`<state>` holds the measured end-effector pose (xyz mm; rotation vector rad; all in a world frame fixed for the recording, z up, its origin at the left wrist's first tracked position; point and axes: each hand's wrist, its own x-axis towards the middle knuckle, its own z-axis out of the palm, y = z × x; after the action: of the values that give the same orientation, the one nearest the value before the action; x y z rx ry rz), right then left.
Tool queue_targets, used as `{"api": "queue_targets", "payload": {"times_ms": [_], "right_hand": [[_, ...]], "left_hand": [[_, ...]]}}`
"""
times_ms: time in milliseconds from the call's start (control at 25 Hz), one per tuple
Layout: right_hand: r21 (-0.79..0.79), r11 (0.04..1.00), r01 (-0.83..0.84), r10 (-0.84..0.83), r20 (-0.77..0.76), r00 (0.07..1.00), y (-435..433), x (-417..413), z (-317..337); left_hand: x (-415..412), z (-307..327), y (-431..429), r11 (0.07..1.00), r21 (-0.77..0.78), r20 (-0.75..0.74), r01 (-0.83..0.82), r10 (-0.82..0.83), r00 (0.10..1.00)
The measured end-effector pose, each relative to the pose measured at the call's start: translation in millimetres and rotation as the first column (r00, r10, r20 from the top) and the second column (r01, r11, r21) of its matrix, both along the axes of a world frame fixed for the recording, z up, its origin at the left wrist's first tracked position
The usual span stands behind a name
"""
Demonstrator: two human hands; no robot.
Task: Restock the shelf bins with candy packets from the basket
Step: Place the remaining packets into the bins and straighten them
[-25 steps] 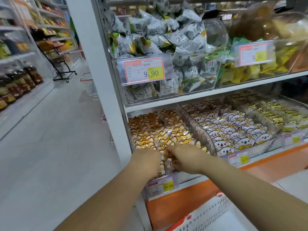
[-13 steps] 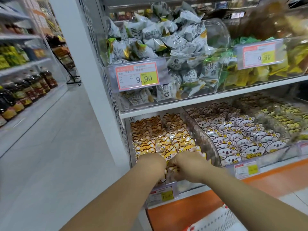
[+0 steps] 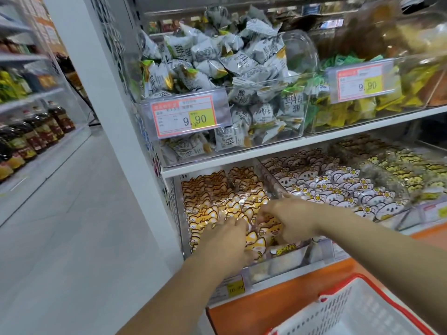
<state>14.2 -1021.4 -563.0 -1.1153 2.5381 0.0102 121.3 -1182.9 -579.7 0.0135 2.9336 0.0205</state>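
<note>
Hands apart, earlier touching at bin [image 3: 268,270] front, left hand [image 3: 223,243] flat on packets [image 3: 208,189], right hand [image 3: 291,218] deeper, grip unclear.

Partly visible basket [image 3: 336,310] and lowest price label [image 3: 235,288].
The basket is cut off by the bottom edge; the lowest price label is partly covered, its print unreadable.

Bottles [image 3: 41,131] on L aisle shelf [image 3: 36,166]; white pillar [image 3: 108,117].
</note>
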Motion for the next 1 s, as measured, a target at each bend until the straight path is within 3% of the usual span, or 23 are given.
{"api": "queue_targets", "payload": {"times_ms": [240, 400, 480, 560, 640, 840, 920, 1000], "right_hand": [[0.071, 0.996, -0.059, 0.079, -0.319, 0.944, 8, -3, -14], [0.226, 0.974, -0.003, 0.090, -0.380, 0.921, -6, 7, -21], [0.124, 0.992, 0.011, 0.028, -0.311, 0.950, -4, 1, -15], [-0.117, 0.993, 0.027, -0.059, -0.273, 0.960, -3, -10, -8], [-0.206, 0.978, -0.020, -0.042, -0.291, 0.956, -9, -19, -13], [0.151, 0.988, -0.042, 0.087, -0.306, 0.948, -18, -16, -28], [0.251, 0.965, -0.071, 0.151, -0.317, 0.936, -14, -16, -20], [0.203, 0.978, -0.050, 0.111, -0.303, 0.947, -19, -20, -11]], "left_hand": [[-13, -34, 3, 0.987, -0.160, -0.075, -0.018, 0.006, 0.997], [-18, -32, 1, 0.992, -0.122, -0.028, -0.029, 0.025, 0.999], [-23, -19, -3, 0.996, 0.070, 0.014, -0.049, 0.048, 0.999], [-35, -13, -8, 0.961, 0.240, 0.027, -0.134, 0.131, 0.991], [-42, -16, -5, 0.962, 0.216, 0.027, -0.167, 0.165, 0.986], [-29, -32, 11, 0.987, 0.162, -0.047, -0.025, 0.033, 0.998], [-25, -30, 7, 0.964, 0.264, -0.034, 0.036, -0.028, 0.999], [-29, -23, -5, 0.895, 0.445, -0.032, -0.035, 0.055, 0.998]]}}
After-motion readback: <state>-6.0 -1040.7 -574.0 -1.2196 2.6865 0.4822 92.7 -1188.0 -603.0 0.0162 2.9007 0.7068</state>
